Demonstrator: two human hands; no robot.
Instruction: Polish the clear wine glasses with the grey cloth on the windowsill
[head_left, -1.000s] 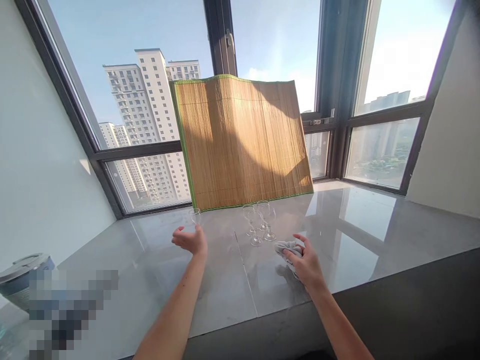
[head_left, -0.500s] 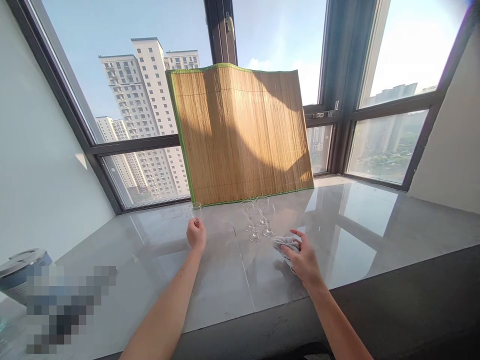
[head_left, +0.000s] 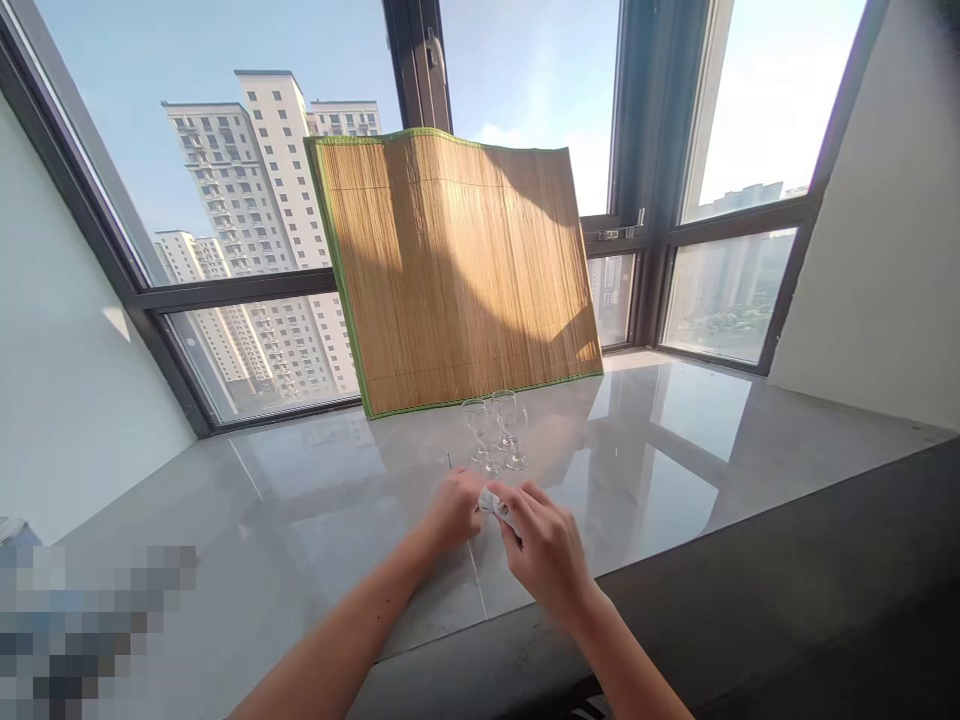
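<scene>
Both my hands meet low over the tiled ledge, just in front of several clear stemmed glasses standing close together. My left hand is closed around the stemmed glass it was holding half a second ago; the hands and the cloth hide that glass now. Pinched in the fingers of my right hand is a crumpled white cloth, pressed up against the left hand.
Behind the glasses, a bamboo mat with green edging leans on the window frame. A white wall rises at the left, another wall at the right. A blurred-out patch covers the lower left.
My left hand has moved right with the glass, and my right hand has come left with the cloth, so they meet. The view has turned slightly right.
</scene>
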